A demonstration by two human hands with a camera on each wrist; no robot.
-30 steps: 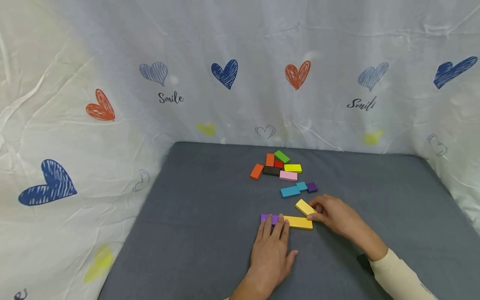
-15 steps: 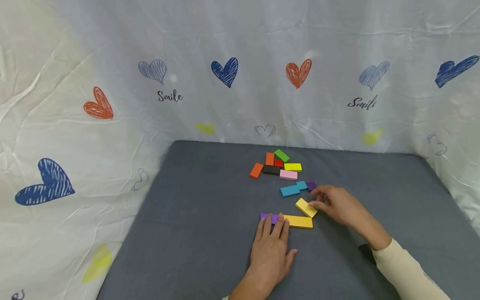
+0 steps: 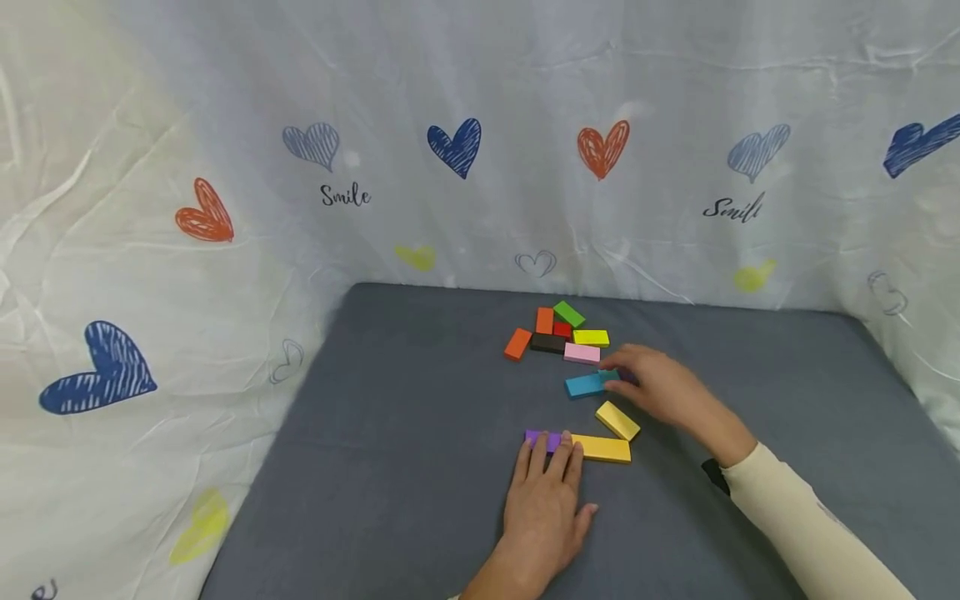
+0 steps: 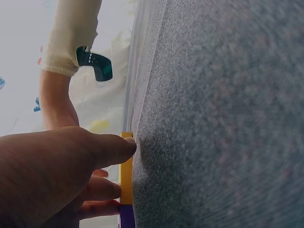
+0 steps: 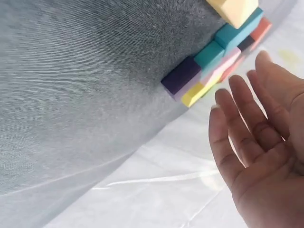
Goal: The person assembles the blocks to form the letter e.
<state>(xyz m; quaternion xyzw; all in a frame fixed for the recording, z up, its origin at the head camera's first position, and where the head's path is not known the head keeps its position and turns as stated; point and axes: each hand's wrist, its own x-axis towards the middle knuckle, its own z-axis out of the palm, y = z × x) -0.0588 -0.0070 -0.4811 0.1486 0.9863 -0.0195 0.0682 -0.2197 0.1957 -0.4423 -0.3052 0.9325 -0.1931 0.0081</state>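
My left hand (image 3: pixel 543 512) lies with straight fingers on a row of flat blocks, its fingertips on a purple block (image 3: pixel 553 442) and at the near end of a long yellow block (image 3: pixel 606 449). My right hand (image 3: pixel 663 392) hovers over a blue block (image 3: pixel 583 387); in the right wrist view its fingers are spread and hold nothing. Beside the blue one sit a teal block (image 5: pixel 209 56) and a dark purple block (image 5: pixel 181 76), the latter hidden by the hand in the head view. A loose yellow block (image 3: pixel 618 421) lies slanted behind the long yellow one.
Farther back is a cluster: orange (image 3: pixel 517 344), black (image 3: pixel 548 342), red (image 3: pixel 562 330), green (image 3: pixel 569 313), yellow (image 3: pixel 592 337) and pink blocks (image 3: pixel 582 353). A heart-printed white cloth (image 3: pixel 495 217) hangs behind the grey tabletop (image 3: pixel 390 433).
My right hand has left the loose yellow block, which stays slanted, and moved farther back to the blue and teal blocks. My left hand has stayed in place.
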